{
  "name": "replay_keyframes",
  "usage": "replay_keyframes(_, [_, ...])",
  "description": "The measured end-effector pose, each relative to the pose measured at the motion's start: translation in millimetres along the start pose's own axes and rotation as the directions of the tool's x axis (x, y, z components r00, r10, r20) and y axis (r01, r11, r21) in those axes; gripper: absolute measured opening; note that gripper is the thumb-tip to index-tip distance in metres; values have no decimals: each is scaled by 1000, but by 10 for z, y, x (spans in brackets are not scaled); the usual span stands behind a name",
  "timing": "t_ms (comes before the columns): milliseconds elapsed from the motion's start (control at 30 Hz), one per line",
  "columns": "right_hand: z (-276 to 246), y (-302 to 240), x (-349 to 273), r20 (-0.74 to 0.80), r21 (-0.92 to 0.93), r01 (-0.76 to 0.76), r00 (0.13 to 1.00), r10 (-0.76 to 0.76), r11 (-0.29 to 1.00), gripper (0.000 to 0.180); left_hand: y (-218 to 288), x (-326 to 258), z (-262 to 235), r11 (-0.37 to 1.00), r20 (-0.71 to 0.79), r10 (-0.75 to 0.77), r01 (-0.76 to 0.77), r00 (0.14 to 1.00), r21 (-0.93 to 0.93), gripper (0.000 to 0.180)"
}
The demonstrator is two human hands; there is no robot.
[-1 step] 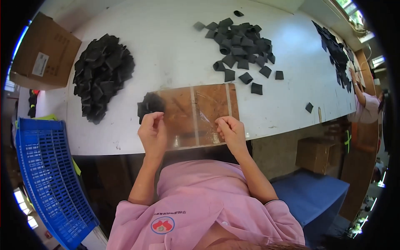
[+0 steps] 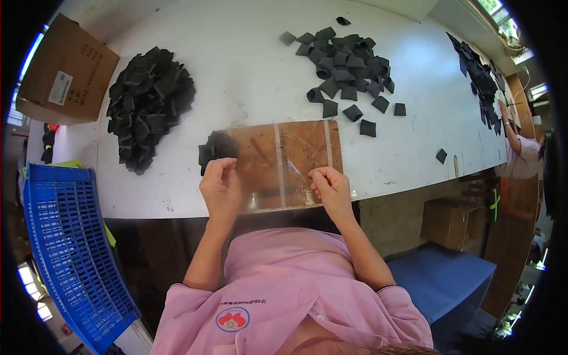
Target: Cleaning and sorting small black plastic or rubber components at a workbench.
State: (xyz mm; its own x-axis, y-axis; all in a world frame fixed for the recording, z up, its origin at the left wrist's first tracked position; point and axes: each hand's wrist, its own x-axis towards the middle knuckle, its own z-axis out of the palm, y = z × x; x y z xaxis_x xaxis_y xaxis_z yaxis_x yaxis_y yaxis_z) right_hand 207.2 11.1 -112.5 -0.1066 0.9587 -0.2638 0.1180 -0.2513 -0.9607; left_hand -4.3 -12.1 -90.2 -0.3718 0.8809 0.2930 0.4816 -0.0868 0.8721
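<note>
A brown board (image 2: 254, 183) with pale strips and a shiny clear covering lies at the table's near edge. Over its left side is my left hand (image 2: 223, 189), thumb and fingers closed together. Just beyond those fingers sits a small clump of black fabric pieces (image 2: 216, 145) at the board's far left corner. My right hand (image 2: 332, 190) is above the board's right part, its fingers curled into a pinch. Whether either hand holds anything small, I cannot make out. Short black tube-like pieces (image 2: 349, 66) lie scattered farther off, right of centre.
A large heap of flat black pieces (image 2: 148, 109) covers the table's left, near a cardboard box (image 2: 68, 71). A blue plastic crate (image 2: 80, 254) stands at the left edge. At far right, a co-worker's arm (image 2: 510, 127) reaches toward another black pile (image 2: 478, 80). Below are a blue stool (image 2: 441, 281) and a carton (image 2: 451, 223).
The whole view has shifted very slightly. Both hands keep nearly the same pose and place over the board.
</note>
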Motion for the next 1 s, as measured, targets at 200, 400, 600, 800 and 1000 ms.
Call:
replay_keyframes(200, [96, 88, 77, 85, -159, 57, 995, -44, 986, 15, -86, 99, 47, 934, -82, 94, -59, 992, 353, 22])
replay_keyframes(400, [133, 35, 17, 24, -290, 142, 990, -141, 947, 15, -275, 360, 198, 673, 69, 62, -93, 996, 734, 25])
replay_keyframes(600, [156, 220, 151, 49, -438, 275, 958, -283, 856, 16, -599, 500, 201, 748, 154, -53, -63, 987, 660, 10])
replay_keyframes(800, [125, 264, 121, -30, -451, 291, 940, -341, 843, 13, -590, 464, 81, 873, -11, 182, -157, 983, 461, 13])
replay_keyframes(1000, [266, 46, 81, 54, -322, 330, 942, -330, 887, 11, -181, 473, -54, 985, -359, 169, -171, 918, 28, 10])
